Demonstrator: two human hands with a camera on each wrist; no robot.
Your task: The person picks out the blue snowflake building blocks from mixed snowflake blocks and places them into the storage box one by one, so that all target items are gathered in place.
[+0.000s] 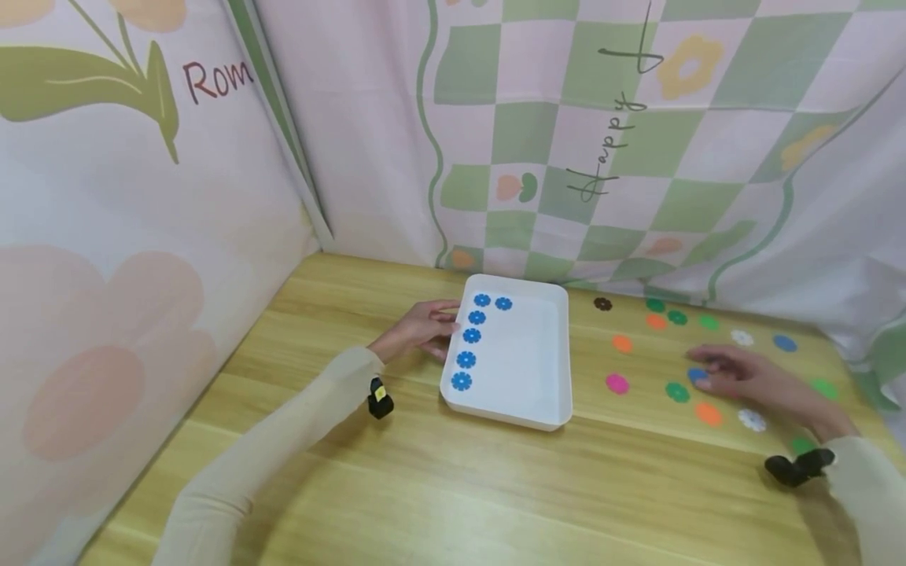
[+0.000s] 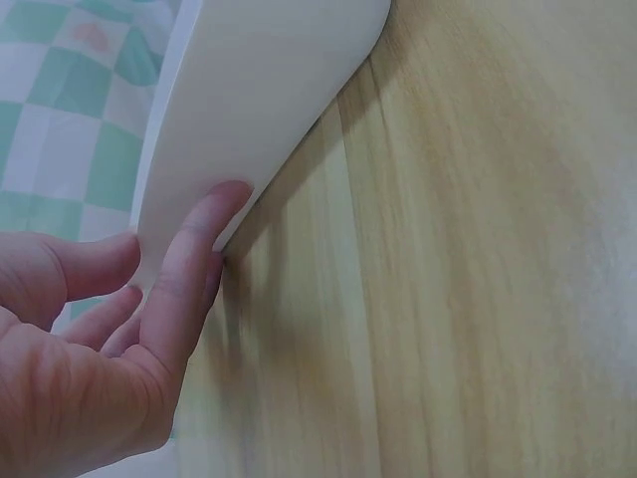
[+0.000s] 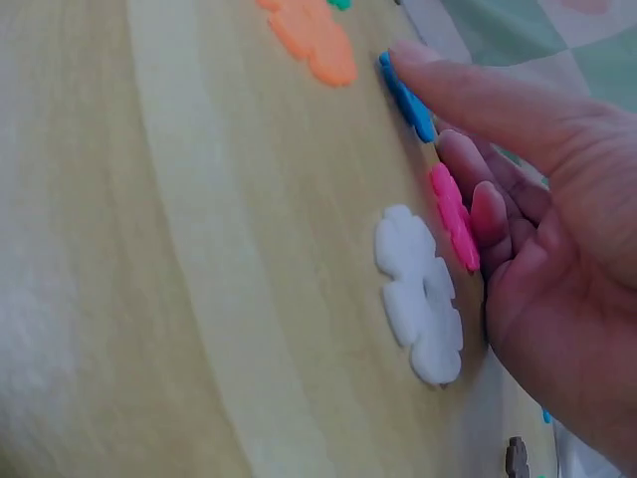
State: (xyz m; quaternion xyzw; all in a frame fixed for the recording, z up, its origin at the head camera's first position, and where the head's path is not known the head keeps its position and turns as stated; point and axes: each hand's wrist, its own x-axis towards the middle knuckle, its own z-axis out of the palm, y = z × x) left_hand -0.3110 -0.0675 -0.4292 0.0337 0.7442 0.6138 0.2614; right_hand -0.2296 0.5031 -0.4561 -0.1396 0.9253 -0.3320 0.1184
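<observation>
My left hand [image 1: 422, 324] is at the left side of a white tray [image 1: 520, 409]. One fingertip rests on the tray's outer wall [image 2: 239, 90], and the thumb tip is right at the rim. Blue flower-shaped pieces [image 1: 471, 336] line the tray's left side, with another blue piece [image 1: 503, 303] beside the top one. On the right, my right hand [image 1: 750, 379] hovers low over scattered pieces, its thumb tip overlapping a blue flower-shaped piece [image 3: 408, 100]. The other fingers are loosely bent beside a pink piece [image 3: 455, 217]. A white piece [image 3: 420, 299] lies nearer the wrist.
Loose flower-shaped pieces spread over the wooden table [image 1: 439, 487] right of the tray: orange [image 1: 708, 414], green [image 1: 677, 391], pink [image 1: 617, 384], white [image 1: 752, 420], brown [image 1: 602, 304]. A checkered curtain [image 1: 602, 134] hangs behind the table, and a floral cloth [image 1: 141, 204] stands at left.
</observation>
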